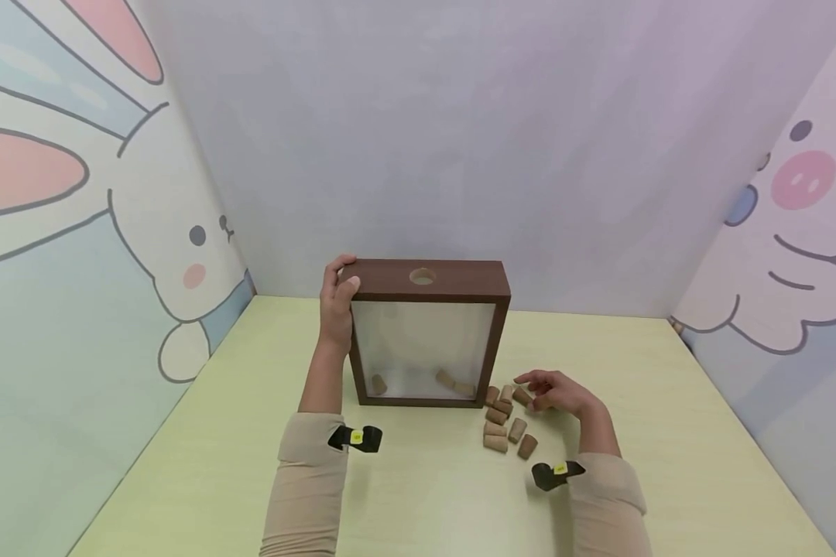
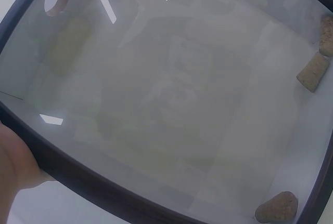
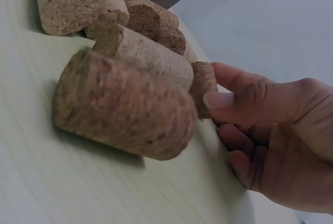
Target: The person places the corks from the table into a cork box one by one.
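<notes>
A shadow-box frame (image 1: 460, 280) with dark brown edges, a clear front and a round hole (image 1: 423, 276) in its top stands upright on the table. My left hand (image 1: 337, 309) grips its upper left corner, thumb in front and fingers over the far side. Inside, on the bottom, lie two touching corks (image 2: 314, 71) at the right and another cork (image 2: 278, 207) at the left. Beside the frame's lower right corner, my right hand (image 1: 560, 393) pinches a brown cork (image 3: 204, 86) between thumb and index finger, at the edge of a loose cork pile (image 1: 496, 415).
The corks outside the frame lie on their sides, some light and some darker, with a dark one (image 1: 527, 446) nearest me. The pale yellow-green table (image 1: 418, 487) meets a plain back wall (image 1: 418, 155). Cartoon-printed panels (image 1: 174, 255) stand at both sides.
</notes>
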Demonstrator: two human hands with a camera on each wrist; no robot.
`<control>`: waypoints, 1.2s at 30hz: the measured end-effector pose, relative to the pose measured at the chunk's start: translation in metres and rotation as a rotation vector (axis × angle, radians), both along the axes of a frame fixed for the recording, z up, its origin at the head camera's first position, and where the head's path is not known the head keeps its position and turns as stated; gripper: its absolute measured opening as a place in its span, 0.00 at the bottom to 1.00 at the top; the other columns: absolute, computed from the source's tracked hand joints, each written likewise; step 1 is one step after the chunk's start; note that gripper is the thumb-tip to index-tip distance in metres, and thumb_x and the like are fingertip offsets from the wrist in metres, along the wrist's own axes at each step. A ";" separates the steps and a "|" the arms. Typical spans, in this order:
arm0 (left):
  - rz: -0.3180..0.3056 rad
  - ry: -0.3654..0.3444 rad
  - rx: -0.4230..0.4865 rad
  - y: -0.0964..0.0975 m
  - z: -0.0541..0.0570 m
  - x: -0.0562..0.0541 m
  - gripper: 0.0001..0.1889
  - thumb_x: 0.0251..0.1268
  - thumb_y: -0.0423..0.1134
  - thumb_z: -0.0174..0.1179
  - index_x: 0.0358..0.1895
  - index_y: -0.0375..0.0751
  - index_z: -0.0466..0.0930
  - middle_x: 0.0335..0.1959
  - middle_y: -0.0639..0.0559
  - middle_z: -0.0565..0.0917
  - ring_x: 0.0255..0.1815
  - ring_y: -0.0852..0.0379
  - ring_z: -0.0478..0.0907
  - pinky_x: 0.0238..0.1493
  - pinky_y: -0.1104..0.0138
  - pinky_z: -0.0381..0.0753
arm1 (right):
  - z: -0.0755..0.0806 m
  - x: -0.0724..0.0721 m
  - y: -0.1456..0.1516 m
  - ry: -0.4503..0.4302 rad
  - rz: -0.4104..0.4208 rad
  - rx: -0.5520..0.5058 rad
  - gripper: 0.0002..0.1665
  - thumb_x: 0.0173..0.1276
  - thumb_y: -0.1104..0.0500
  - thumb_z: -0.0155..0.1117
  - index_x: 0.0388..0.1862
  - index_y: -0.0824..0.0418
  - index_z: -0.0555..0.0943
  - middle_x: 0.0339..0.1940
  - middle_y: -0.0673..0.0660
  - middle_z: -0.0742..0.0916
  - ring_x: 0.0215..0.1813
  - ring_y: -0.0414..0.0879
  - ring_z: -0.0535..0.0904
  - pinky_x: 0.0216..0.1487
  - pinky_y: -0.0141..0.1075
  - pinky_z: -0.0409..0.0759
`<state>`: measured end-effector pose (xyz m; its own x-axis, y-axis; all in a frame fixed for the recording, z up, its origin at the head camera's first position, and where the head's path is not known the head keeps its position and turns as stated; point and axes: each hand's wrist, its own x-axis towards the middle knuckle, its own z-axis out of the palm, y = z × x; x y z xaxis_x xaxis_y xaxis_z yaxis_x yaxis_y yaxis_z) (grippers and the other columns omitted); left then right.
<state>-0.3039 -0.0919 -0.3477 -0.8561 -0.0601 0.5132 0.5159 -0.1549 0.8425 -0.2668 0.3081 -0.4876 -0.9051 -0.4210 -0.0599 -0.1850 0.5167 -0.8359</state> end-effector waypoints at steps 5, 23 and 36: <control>0.010 0.002 0.005 -0.002 0.000 0.001 0.28 0.58 0.46 0.49 0.62 0.37 0.63 0.63 0.48 0.62 0.59 0.56 0.58 0.58 0.57 0.52 | 0.000 -0.002 -0.004 0.016 -0.010 0.031 0.25 0.50 0.69 0.68 0.51 0.68 0.78 0.37 0.60 0.77 0.37 0.49 0.68 0.35 0.36 0.70; 0.014 0.014 0.005 -0.001 -0.002 0.000 0.29 0.59 0.46 0.48 0.62 0.35 0.62 0.62 0.50 0.63 0.59 0.56 0.58 0.58 0.56 0.52 | 0.024 0.039 -0.022 -0.002 -0.343 -0.279 0.28 0.58 0.69 0.65 0.57 0.72 0.70 0.41 0.64 0.81 0.40 0.45 0.78 0.41 0.38 0.76; 0.010 0.013 0.005 0.002 0.000 0.000 0.27 0.57 0.47 0.49 0.60 0.40 0.64 0.64 0.44 0.61 0.60 0.55 0.58 0.58 0.56 0.52 | 0.057 0.059 -0.050 0.120 -0.455 -0.440 0.29 0.59 0.68 0.64 0.59 0.72 0.67 0.43 0.59 0.83 0.42 0.41 0.79 0.42 0.31 0.75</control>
